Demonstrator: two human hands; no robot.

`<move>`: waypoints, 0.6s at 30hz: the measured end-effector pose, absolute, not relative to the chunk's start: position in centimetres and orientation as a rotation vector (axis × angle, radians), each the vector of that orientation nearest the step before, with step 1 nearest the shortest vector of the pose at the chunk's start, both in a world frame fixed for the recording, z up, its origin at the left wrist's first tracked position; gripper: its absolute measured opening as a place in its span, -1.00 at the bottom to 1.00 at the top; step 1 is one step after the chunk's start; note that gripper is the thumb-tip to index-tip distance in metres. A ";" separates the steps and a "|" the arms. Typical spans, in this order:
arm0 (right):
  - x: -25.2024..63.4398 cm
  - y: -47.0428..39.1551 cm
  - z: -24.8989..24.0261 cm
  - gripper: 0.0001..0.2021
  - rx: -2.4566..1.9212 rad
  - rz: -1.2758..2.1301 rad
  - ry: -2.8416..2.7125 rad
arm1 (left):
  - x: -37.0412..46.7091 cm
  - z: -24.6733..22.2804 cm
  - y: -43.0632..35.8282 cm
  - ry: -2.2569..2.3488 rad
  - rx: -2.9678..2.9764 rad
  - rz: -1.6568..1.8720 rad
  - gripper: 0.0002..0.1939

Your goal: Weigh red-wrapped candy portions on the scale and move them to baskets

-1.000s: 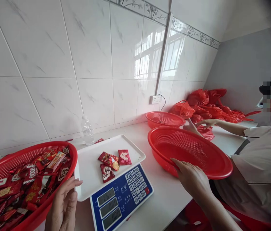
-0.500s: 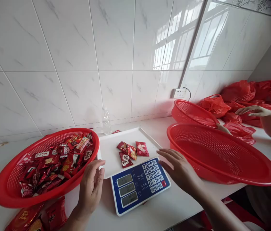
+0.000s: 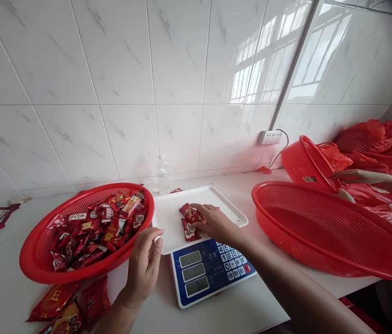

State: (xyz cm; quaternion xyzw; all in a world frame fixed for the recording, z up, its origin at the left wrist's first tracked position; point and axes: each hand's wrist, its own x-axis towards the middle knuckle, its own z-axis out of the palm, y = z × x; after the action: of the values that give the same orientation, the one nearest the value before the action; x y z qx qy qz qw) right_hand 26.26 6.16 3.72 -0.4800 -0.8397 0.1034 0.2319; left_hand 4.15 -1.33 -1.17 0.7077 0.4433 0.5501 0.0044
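Note:
My right hand [image 3: 217, 226] is over the small red snack packets [image 3: 191, 230] on the white tray [image 3: 168, 204] of a scale. Its fingers and thumb curl round some of them, partly hiding them. The packets still lie low on the tray. The blue keypad panel [image 3: 206, 273] of the scale is partly covered by my right forearm. By the tray's left front corner, my left hand [image 3: 144, 264] is held with thumb and fingers apart and nothing between them. Close to it stands a red perforated basket [image 3: 32, 255] with many similar packets [image 3: 88, 232] inside.
A large red basket [image 3: 286, 232] stands at the right. Behind it, a co-worker's hand [image 3: 359, 176] is at a tilted red basket [image 3: 296, 162], near red plastic bags [image 3: 366, 139]. A clear bottle [image 3: 163, 175] is by the wall. Larger red packets [image 3: 55, 299] lie at the front left.
My right hand has moved from above the keypad to the packets on the tray. My left hand stays by the tray corner. The co-worker's basket has been tilted up.

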 end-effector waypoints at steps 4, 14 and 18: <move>25.9 5.9 4.0 -0.54 -1.292 0.321 -2.211 | 4.3 -0.9 -1.5 1.339 2.250 1.741 -0.82; 23.7 1.1 4.7 -0.57 -0.831 0.509 -2.248 | 4.6 -0.3 -1.9 1.312 2.319 1.667 -0.84; 23.0 0.4 4.0 -0.56 -0.787 0.605 -2.251 | 4.8 -0.1 -2.0 1.248 2.302 1.690 -0.87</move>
State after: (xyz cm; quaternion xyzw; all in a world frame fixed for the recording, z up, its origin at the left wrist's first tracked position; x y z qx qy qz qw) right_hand 23.00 0.39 3.97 -0.3017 -0.8624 0.2318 0.3339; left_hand 4.80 -2.04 -0.06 0.7385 0.4005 0.5423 0.0124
